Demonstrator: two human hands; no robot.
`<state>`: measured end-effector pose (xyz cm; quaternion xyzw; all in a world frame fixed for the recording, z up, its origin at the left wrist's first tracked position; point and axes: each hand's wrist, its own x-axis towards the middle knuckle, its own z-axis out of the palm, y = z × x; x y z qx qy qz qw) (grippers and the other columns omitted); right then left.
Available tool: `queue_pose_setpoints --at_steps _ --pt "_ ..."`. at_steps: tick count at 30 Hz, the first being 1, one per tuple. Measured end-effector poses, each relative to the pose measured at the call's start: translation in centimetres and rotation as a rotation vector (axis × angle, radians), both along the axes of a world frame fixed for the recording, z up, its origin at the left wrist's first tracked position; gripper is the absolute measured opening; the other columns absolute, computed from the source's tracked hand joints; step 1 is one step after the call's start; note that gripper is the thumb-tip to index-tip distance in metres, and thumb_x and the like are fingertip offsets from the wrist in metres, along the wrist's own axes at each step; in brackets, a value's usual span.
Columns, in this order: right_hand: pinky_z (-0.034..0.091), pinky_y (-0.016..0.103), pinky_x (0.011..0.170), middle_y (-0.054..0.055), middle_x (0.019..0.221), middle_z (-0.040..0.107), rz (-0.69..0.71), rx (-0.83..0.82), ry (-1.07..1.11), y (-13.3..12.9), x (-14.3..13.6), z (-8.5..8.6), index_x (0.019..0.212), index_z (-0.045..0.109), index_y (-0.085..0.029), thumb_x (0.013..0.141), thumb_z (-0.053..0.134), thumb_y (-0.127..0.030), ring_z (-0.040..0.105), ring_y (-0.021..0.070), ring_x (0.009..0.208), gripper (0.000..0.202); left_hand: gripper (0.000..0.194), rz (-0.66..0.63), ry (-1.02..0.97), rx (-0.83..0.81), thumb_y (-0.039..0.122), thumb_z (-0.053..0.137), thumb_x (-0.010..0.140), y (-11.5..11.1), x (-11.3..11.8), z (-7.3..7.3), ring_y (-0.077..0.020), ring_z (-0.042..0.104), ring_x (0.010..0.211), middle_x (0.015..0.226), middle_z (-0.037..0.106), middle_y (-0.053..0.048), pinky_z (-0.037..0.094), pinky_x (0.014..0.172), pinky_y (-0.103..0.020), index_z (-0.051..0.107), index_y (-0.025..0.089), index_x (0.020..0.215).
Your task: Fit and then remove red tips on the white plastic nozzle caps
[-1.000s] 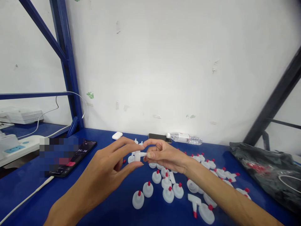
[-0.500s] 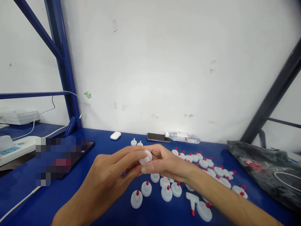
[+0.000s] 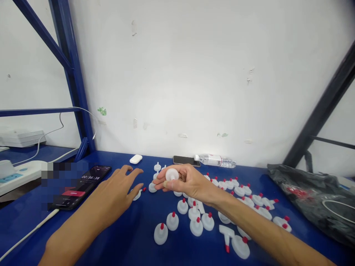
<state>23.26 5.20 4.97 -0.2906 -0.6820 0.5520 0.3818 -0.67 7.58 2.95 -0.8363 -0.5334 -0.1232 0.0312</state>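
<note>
**Smooth white cap [image 3: 172, 174] pinched in the right hand [image 3: 191, 181]**

Thumb and fingers held the translucent, disc-faced piece over the middle of the bench [image 3: 124, 240], its lower part hidden by the thumb. The left hand [image 3: 118, 188] hung to the left, fingers spread wide, partly covering a red-tipped piece [image 3: 137, 194]. Glossy spouted caps [image 3: 161, 233] with red tips stood near and right, some hidden by the right forearm [image 3: 249, 221]. A crinkled dark plastic bag [image 3: 310, 199] ran off the right edge; pixelation blurred the left phone [image 3: 83, 184] in part

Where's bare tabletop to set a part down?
Blue table shows bare between the left forearm and the front-left red-tipped cap, also between the bottle and the dark bag. Crowded: both sides of the right forearm, among other caps.
</note>
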Motion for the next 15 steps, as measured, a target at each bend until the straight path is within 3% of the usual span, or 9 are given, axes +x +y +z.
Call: queue_pose_setpoints --at_steps 4,7,11,15 --pt "0.052 0.025 0.079 0.007 0.106 0.073 -0.047 -0.039 -0.036 0.1 -0.1 -0.6 0.115 0.060 -0.018 0.080 0.079 -0.040 0.069 0.0154 0.093 0.046 0.054 0.004 0.011 -0.232 0.041 0.035 0.095 0.7 -0.4 -1.5 -0.0352 0.058 0.116 0.131 0.052 -0.016 0.047 0.092 -0.051 0.044 0.019 0.144" --pt "0.047 0.022 0.065 0.004 0.101 0.072 -0.124 -0.075 -0.144 0.0 0.0 -0.9 0.111 0.056 -0.021 0.071 0.086 -0.041 0.064 0.0123 0.079 0.054 0.050 -0.021 -0.013 -0.267 0.036 0.040 0.091 0.7 -0.3 -1.9 -0.0343 0.063 0.106 0.126 0.056 -0.015 0.047 0.091 -0.052 0.050 0.020 0.138" --pt "0.043 0.024 0.062 0.002 0.092 0.069 -0.220 0.120 -0.405 0.0 0.2 -1.2 0.103 0.069 -0.020 0.076 0.080 -0.049 0.059 0.0126 0.074 0.041 0.040 -0.045 0.027 -0.282 0.028 0.043 0.088 0.6 0.1 -1.6 -0.0343 0.063 0.107 0.117 0.063 -0.015 0.047 0.089 -0.048 0.059 0.019 0.124" --pt "0.044 0.025 0.066 0.000 0.085 0.070 -0.208 0.273 -0.590 0.1 0.2 -1.4 0.108 0.074 -0.024 0.084 0.071 -0.052 0.062 0.0146 0.076 0.037 0.032 -0.055 0.049 -0.260 0.023 0.042 0.086 0.8 0.0 -1.6 -0.0314 0.065 0.099 0.106 0.067 -0.011 0.048 0.082 -0.044 0.063 0.021 0.109"
